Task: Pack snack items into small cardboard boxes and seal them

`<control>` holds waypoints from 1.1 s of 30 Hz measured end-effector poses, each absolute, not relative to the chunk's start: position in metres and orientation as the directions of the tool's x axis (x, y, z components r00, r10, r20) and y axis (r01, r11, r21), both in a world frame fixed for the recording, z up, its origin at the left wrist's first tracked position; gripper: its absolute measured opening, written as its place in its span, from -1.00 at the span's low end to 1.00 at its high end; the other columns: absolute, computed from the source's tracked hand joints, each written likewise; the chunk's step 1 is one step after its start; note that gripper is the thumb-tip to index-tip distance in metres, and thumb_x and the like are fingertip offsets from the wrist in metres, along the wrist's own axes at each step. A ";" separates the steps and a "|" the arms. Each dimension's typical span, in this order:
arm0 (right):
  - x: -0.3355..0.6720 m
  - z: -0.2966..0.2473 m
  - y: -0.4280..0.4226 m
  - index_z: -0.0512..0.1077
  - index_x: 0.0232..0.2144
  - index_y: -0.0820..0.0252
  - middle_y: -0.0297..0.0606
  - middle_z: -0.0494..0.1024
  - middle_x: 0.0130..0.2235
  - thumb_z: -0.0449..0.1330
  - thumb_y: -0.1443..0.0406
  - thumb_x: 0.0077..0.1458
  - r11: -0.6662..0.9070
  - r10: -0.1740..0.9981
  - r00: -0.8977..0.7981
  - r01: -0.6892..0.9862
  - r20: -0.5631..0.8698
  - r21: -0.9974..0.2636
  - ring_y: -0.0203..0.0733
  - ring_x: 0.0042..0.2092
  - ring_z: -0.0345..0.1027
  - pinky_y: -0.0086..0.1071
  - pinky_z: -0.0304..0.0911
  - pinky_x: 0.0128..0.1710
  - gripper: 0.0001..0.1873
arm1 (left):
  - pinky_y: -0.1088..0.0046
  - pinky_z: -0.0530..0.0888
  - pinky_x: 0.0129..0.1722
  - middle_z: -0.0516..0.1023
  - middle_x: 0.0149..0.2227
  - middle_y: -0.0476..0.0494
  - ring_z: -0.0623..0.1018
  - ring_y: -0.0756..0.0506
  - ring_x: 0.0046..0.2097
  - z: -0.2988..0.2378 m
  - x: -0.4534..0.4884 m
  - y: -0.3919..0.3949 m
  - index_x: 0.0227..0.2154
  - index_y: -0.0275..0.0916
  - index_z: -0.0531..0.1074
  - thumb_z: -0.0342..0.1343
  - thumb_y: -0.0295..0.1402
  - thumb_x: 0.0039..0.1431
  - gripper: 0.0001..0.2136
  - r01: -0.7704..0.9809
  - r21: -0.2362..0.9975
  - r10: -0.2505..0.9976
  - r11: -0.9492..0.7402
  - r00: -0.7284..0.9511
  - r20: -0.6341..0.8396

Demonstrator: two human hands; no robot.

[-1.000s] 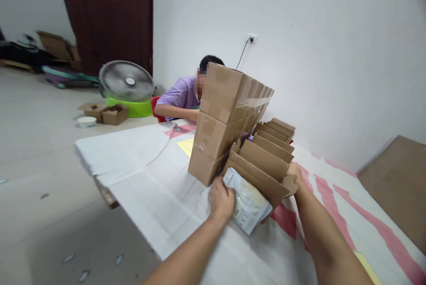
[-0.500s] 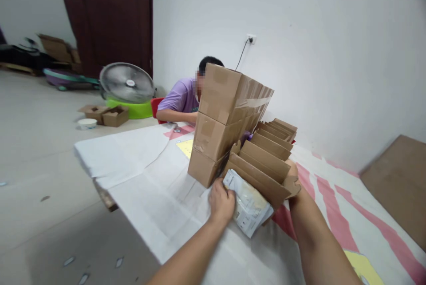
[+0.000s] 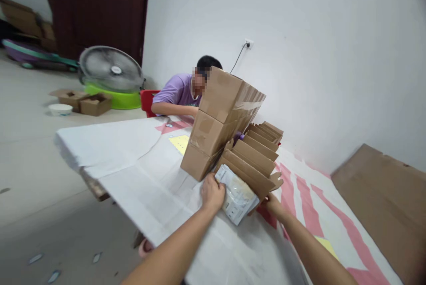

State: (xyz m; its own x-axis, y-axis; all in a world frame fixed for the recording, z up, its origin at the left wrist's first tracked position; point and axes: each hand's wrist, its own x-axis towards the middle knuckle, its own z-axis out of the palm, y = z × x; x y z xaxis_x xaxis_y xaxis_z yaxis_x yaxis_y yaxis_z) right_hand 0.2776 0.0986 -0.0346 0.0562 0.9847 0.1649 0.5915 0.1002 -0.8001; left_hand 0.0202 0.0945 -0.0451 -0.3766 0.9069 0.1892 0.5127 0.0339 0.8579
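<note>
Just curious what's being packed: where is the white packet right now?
In the head view, near the middle, the white packet sticks out of the nearest open cardboard box, gripped at its left edge by the left hand.

Pouch (image 3: 238,194): white, cream patch, small black print. Open boxes (image 3: 254,163), stacked boxes (image 3: 219,116): plain brown cardboard, glossy tape on stack. Table cover (image 3: 309,205): white, pink stripes, yellow patches. Paper sheet (image 3: 133,160): white. Co-worker's shirt (image 3: 178,92): purple. Chair (image 3: 146,100): red. Fan (image 3: 111,69): grey grille, lime-green base. Door (image 3: 96,5): dark maroon. Bowl (image 3: 60,108): white.
</note>
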 end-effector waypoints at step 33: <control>0.256 -0.081 0.097 0.41 -0.17 0.12 -0.22 0.59 -0.18 0.04 0.08 0.04 0.121 0.832 0.413 0.517 0.370 -0.848 -0.09 -0.19 0.44 -0.30 0.29 -0.26 -0.63 | 0.35 0.39 -0.07 0.53 -0.16 -0.21 0.50 -0.14 -0.10 -0.045 0.010 0.110 -0.19 -0.28 0.36 -0.01 -0.43 0.15 -0.83 0.231 0.973 0.903 -0.010 -0.415 0.108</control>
State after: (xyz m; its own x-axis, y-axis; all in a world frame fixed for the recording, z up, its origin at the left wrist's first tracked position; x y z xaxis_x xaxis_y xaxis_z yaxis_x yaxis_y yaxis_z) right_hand 0.2565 0.0965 -0.0808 0.4132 0.8319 0.3703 0.5169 0.1205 -0.8475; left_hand 0.0096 0.1099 -0.0451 -0.4151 0.9034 0.1076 0.2305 -0.0100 0.9730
